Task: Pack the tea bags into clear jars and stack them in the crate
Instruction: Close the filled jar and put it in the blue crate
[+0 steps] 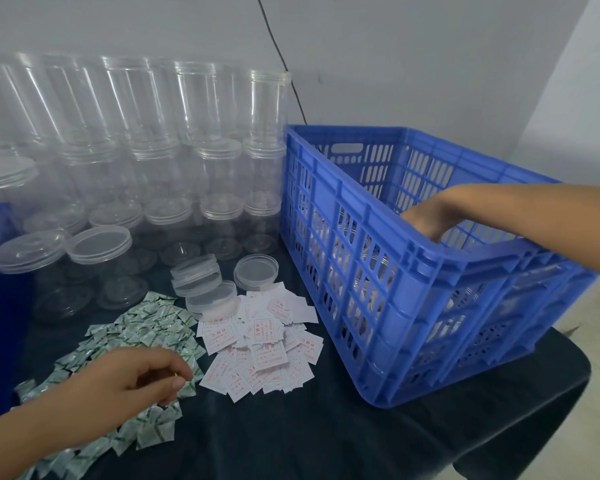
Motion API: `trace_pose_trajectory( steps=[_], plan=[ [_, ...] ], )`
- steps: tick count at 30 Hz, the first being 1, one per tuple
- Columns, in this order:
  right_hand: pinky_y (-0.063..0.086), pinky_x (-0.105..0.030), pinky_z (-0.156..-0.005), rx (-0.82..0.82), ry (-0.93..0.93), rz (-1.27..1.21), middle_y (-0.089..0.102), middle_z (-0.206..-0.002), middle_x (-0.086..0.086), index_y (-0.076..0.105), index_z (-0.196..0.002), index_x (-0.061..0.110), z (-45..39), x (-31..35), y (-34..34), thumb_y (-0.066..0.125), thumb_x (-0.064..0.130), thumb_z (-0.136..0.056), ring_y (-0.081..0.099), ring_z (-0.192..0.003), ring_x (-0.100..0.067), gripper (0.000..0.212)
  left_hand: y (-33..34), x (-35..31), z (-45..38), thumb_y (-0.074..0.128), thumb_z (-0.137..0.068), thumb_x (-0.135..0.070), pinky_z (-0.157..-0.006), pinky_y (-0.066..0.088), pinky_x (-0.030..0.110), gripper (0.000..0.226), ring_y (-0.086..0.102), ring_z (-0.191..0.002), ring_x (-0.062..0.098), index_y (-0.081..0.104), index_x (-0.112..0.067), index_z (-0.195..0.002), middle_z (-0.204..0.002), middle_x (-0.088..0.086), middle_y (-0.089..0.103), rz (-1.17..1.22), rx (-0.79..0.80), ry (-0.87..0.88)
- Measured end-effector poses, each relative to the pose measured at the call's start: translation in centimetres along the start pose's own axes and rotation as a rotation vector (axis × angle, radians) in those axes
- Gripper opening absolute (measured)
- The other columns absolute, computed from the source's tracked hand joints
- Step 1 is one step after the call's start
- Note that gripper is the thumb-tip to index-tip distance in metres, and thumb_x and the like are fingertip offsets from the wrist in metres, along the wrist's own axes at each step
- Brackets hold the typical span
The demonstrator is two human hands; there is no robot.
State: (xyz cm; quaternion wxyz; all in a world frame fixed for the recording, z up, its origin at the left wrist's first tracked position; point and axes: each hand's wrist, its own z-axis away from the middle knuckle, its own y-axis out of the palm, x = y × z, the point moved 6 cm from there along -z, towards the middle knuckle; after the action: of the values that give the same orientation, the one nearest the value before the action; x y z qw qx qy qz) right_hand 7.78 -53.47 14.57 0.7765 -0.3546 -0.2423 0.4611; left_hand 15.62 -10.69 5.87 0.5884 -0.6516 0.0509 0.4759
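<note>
Left hand [132,379], nearest the lens at 7 o'clock, rests over the green sachets [142,327] with fingers curled; the thumb and forefinger tips meet at the pile's right edge, apparently pinching one sachet, though this cannot be confirmed. Right hand [426,220], at 3 o'clock, reaches down inside the crate [378,271]; its fingers are hidden behind the near rim, so its grip cannot be told.

Judgement: the step in hand appears to be seating a filled jar in the crate while the left hand picks up the next sachet. To do it well, set the jar upright and tight against its neighbours before letting go, and lift a single sachet, not a clump.

Sachets lie directly beneath and around the left hand. White slips [264,344] lie just beside them at 6 o'clock. Loose lids [201,278] sit behind the slips. Empty jars [187,150] stand stacked at 10 to 12 o'clock, touching the crate's left wall. Pale shapes show through the crate's slots, too obscured to identify.
</note>
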Motion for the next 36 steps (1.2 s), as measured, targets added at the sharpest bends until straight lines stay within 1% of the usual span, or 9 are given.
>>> trace_pose_trajectory(
  steps=[3,5,10,15,18,23,29,34,36],
  plan=[
    [0.058,-0.039,-0.087,0.027,-0.034,-0.075,0.063,-0.109,0.017,0.060,-0.115,0.033,0.3,-0.3,-0.9,0.062,0.010,-0.098,0.060,-0.097,-0.005,0.029,0.3,-0.3,-0.2,0.061,-0.083,-0.050,-0.072,0.054,0.020,0.017,0.068,-0.079,0.008,0.062,-0.055,-0.099,-0.083,-0.011,0.071,-0.033,0.016,0.010],
    [0.054,-0.043,-0.097,-0.058,-0.026,-0.074,0.060,-0.124,0.009,0.055,-0.132,0.028,0.1,-0.4,-1.9,0.060,0.010,-0.098,0.056,-0.112,-0.013,0.039,0.5,-0.3,-0.2,0.061,-0.090,-0.034,-0.075,0.054,0.022,0.024,0.068,-0.081,0.007,0.061,-0.056,-0.098,-0.085,-0.013,0.071,-0.063,0.032,0.003],
    [0.051,-0.031,-0.088,-0.264,-0.042,-0.057,0.057,-0.132,0.002,0.055,-0.126,0.024,1.2,0.1,-4.7,0.055,0.009,-0.099,0.055,-0.115,-0.015,0.031,0.9,-0.8,-0.3,0.062,-0.091,-0.027,-0.073,0.053,0.020,0.017,0.067,-0.079,0.006,0.070,-0.041,-0.088,-0.084,-0.013,0.071,-0.081,0.035,-0.011],
    [0.049,-0.037,-0.097,-0.553,-0.105,0.029,0.063,-0.125,-0.005,0.059,-0.131,0.016,5.1,3.2,-8.8,0.057,0.009,-0.098,0.060,-0.111,-0.023,0.034,1.0,-1.5,-0.3,0.061,-0.092,-0.026,-0.070,0.051,0.017,0.012,0.065,-0.077,0.004,0.069,-0.035,-0.092,-0.082,-0.018,0.069,-0.093,0.023,0.006],
    [0.050,-0.035,-0.091,-0.751,-0.217,-0.124,0.068,-0.114,-0.013,0.063,-0.118,0.018,8.7,6.5,-12.1,0.058,0.008,-0.097,0.064,-0.097,-0.022,0.025,0.8,-1.6,-0.2,0.060,-0.093,-0.025,-0.065,0.049,0.013,0.012,0.063,-0.071,-0.002,0.068,-0.033,-0.093,-0.082,-0.018,0.069,-0.072,0.002,-0.001],
    [0.052,-0.026,-0.077,-0.953,-0.447,-0.280,0.067,-0.090,0.003,0.063,-0.103,0.023,13.1,15.3,-15.2,0.059,0.015,-0.094,0.066,-0.082,-0.008,0.013,0.1,-1.6,-0.3,0.058,-0.094,-0.029,-0.070,0.052,0.018,0.012,0.064,-0.072,0.001,0.066,-0.037,-0.092,-0.080,-0.023,0.068,-0.118,-0.060,0.002],
    [0.051,-0.021,-0.063,-0.898,-0.619,-0.222,0.071,-0.092,-0.004,0.070,-0.107,0.010,11.5,27.8,-13.4,0.061,0.019,-0.090,0.066,-0.076,-0.012,0.021,-2.0,-1.2,-0.6,0.057,-0.094,-0.030,-0.066,0.051,0.018,0.011,0.060,-0.067,0.002,0.066,-0.037,-0.093,-0.078,-0.012,0.068,-0.153,-0.181,-0.025],
    [0.051,-0.039,-0.085,-0.769,-0.638,-0.180,0.068,-0.112,-0.021,0.069,-0.107,-0.002,4.9,36.0,-7.9,0.066,0.025,-0.090,0.065,-0.099,-0.032,0.032,-4.6,-0.4,-0.4,0.056,-0.095,-0.033,-0.074,0.050,0.020,0.017,0.058,-0.074,-0.001,0.069,-0.026,-0.103,-0.086,-0.015,0.066,-0.267,-0.258,-0.067],
    [0.047,-0.038,-0.078,-0.651,-0.633,-0.209,0.067,-0.106,-0.020,0.064,-0.098,0.003,1.5,38.3,-5.1,0.069,0.034,-0.089,0.062,-0.091,-0.028,0.033,-5.8,0.3,0.0,0.055,-0.095,-0.034,-0.077,0.052,0.026,0.019,0.060,-0.079,0.004,0.068,-0.024,-0.103,-0.088,-0.012,0.066,-0.315,-0.279,-0.104]
  ],
)
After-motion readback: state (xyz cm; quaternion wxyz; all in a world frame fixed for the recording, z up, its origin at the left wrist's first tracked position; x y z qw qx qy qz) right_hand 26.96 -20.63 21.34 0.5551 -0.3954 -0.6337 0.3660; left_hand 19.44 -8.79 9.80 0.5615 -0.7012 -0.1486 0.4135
